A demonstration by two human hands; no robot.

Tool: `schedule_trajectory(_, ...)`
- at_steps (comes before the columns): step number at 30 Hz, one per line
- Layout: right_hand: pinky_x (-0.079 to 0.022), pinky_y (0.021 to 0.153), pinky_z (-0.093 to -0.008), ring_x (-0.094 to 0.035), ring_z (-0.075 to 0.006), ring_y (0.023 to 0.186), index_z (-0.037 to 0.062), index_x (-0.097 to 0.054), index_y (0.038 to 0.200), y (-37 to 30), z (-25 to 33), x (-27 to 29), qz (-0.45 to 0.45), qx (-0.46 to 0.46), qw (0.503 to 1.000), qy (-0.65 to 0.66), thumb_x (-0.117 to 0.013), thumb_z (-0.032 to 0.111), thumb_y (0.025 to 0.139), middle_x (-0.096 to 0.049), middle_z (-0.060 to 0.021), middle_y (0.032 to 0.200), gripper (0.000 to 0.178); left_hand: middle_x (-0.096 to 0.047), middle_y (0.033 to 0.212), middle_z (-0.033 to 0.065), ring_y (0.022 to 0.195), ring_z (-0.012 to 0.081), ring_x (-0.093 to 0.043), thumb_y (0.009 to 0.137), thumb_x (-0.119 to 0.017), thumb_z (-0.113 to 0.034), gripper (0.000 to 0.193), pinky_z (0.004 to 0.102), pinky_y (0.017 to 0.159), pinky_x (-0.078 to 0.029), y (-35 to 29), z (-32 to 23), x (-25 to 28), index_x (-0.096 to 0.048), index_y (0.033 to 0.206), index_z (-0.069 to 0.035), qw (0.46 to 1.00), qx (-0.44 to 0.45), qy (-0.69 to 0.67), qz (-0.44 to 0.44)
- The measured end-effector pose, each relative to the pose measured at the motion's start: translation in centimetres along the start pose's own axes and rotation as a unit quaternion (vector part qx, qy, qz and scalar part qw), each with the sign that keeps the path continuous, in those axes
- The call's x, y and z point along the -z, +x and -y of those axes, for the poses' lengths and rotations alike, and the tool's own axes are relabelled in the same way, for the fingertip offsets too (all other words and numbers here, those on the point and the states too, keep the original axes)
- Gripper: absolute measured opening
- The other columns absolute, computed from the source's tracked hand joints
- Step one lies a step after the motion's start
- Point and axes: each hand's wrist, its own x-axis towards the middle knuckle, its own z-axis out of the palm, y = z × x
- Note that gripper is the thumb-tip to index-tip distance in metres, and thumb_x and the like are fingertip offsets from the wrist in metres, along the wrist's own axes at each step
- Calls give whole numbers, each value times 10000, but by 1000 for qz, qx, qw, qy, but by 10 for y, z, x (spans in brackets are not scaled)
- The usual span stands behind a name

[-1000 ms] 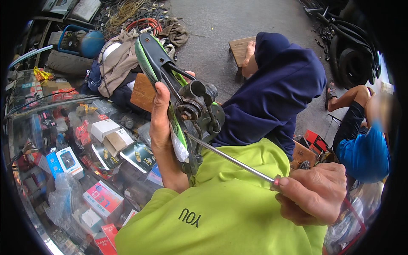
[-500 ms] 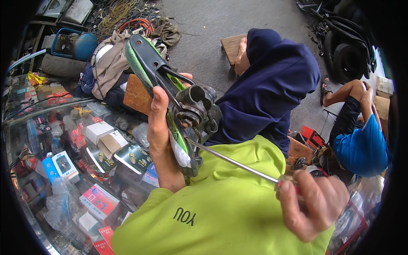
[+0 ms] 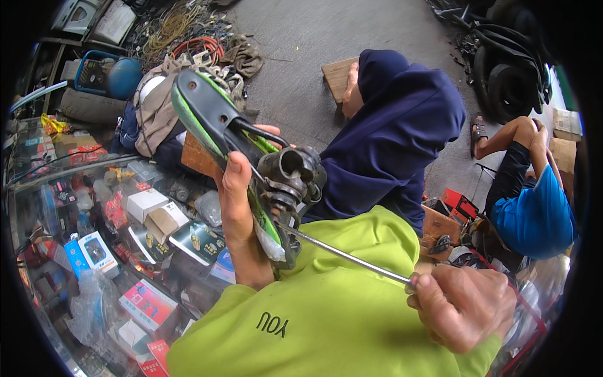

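Observation:
A bicycle saddle (image 3: 210,116) is held up in front of my chest, underside facing me, black with green edges. My left hand (image 3: 236,207) is closed around its middle, with the thumb along the near edge. On its underside sits a dark metal seat clamp (image 3: 290,173) with a round socket. My right hand (image 3: 465,305) is closed round the handle of a screwdriver (image 3: 352,259), which is mostly hidden in the fist. Its long metal shaft slants up left to the saddle rails beneath the clamp. Exactly what the tip touches is hard to make out.
A glass display case (image 3: 81,160) with many small boxes stands on the left. Beyond it are a blue compressor (image 3: 125,76) and coiled cables (image 3: 176,28). A person in blue (image 3: 531,217) sits at the right, near black tyres (image 3: 507,88). A wooden stool (image 3: 339,75) is ahead.
My right hand has turned, its fist now covering more of the screwdriver handle. The saddle has shifted slightly left, and the shaft stays against its underside.

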Motion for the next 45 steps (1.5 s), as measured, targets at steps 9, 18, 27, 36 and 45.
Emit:
schedule_trajectory(9,-354,389,-241,-585,-116,486,42,-680,1061,-4,-12,-3,-95,36,995,9,-842,173,786,-657,-75,686,345,-624,1062,129,923,229,-657,976,-524,-605,683,365,807,-563,4,4,4,-521,1252,19,996,-6,-82,-21)
schedule_trajectory(18,-477,393,-284,-654,-177,509,-7,-688,1027,-40,-36,31,-95,26,995,26,-818,138,792,-696,-124,709,305,-613,1083,146,1012,244,-626,949,-565,-563,718,376,891,-521,-5,18,2,-453,1323,39,991,28,-131,4)
schedule_trajectory(27,-499,544,-229,-716,-120,692,-24,-735,1029,-68,-45,-61,-345,-256,834,347,-790,71,848,-766,-89,855,211,-603,937,178,809,386,-665,1027,-411,-563,611,468,766,-562,25,20,20,-479,1149,32,981,-11,-164,99)
schedule_trajectory(36,-548,783,-238,-675,-85,892,0,-718,1065,-5,-72,-159,-267,-306,654,639,-815,139,867,-748,-55,986,260,-570,951,180,701,377,-654,1020,-414,-544,591,490,706,-575,20,15,9,-463,1120,36,991,2,-130,28)
schedule_trajectory(45,-527,650,-237,-655,-78,734,1,-724,1013,16,-82,-180,-279,-294,655,637,-821,167,865,-729,-44,837,242,-617,1004,170,796,359,-688,970,-493,-613,641,504,854,-589,14,17,4,-506,1221,-23,979,62,-184,58)
